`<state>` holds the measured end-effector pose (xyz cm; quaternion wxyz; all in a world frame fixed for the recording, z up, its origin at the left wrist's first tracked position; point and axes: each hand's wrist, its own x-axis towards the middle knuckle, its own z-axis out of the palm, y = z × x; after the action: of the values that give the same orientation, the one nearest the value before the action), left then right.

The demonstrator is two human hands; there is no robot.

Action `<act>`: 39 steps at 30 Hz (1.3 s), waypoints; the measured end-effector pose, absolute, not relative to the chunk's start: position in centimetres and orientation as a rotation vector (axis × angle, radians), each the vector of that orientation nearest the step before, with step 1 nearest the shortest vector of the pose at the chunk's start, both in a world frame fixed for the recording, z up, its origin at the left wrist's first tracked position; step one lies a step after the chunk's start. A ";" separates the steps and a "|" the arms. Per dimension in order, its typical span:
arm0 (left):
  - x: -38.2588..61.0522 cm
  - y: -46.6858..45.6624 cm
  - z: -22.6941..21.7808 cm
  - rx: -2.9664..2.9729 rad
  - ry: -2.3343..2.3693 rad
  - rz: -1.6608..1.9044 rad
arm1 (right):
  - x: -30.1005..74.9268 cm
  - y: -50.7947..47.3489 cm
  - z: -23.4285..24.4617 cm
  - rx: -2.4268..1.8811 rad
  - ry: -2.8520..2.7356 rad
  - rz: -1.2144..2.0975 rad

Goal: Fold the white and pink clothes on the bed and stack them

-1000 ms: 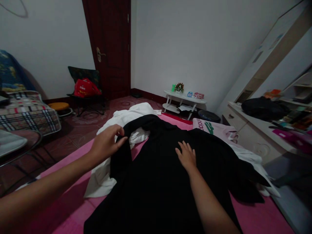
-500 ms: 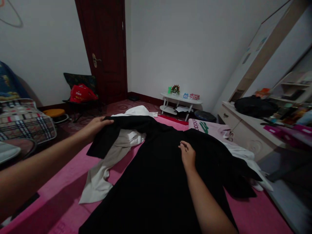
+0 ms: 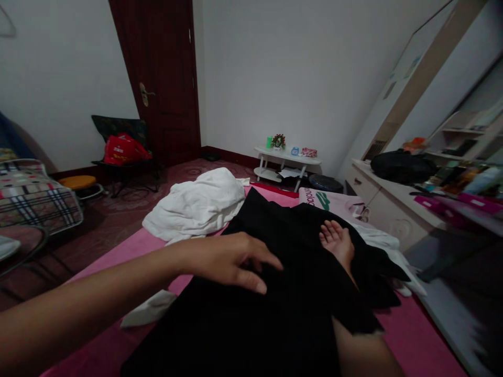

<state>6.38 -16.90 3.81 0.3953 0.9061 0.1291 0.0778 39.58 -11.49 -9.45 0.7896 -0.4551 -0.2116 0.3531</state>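
A black garment [image 3: 275,293] lies spread on the pink bed [image 3: 118,272]. My left hand [image 3: 231,259] hovers over its middle, fingers apart and slightly curled, holding nothing. My right hand [image 3: 336,238] lies flat, palm up, near the garment's right side, and black cloth is draped over that forearm. A crumpled white cloth [image 3: 196,204] sits at the far left of the black garment. A pink shirt with green print [image 3: 334,201] lies beyond my right hand.
A dark red door [image 3: 157,78] stands at the back. A chair with a red bag [image 3: 123,149] is left of it. A small white table [image 3: 286,159] stands by the wall. On the right, a white dresser [image 3: 393,209] carries a black bag [image 3: 401,166]. A plaid blanket [image 3: 35,193] lies far left.
My left hand folded the black sleeve inward over the garment and let it go. The right hand slid farther right, turned palm up, and cloth now covers its forearm. White cloth is uncovered.
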 end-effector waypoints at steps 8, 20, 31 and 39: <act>-2.5 -15.9 -5.5 2.376 1.438 0.116 | 37.9 -12.3 -5.1 -1.267 -0.892 0.811; -4.2 -18.9 -7.6 2.176 1.500 -0.046 | 31.1 -10.7 -11.7 -2.037 -1.662 0.134; 0.4 -20.6 -2.9 1.979 1.155 0.389 | 37.6 -6.3 -1.3 -1.723 -1.209 0.212; 7.8 -21.1 -3.4 1.886 0.755 0.139 | 41.0 -7.8 -0.9 -2.588 -1.672 -0.146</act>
<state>7.82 -21.15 -3.41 0.5250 0.7883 0.3155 0.0581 41.04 -7.83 -0.93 0.0285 -0.8387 -0.5417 -0.0474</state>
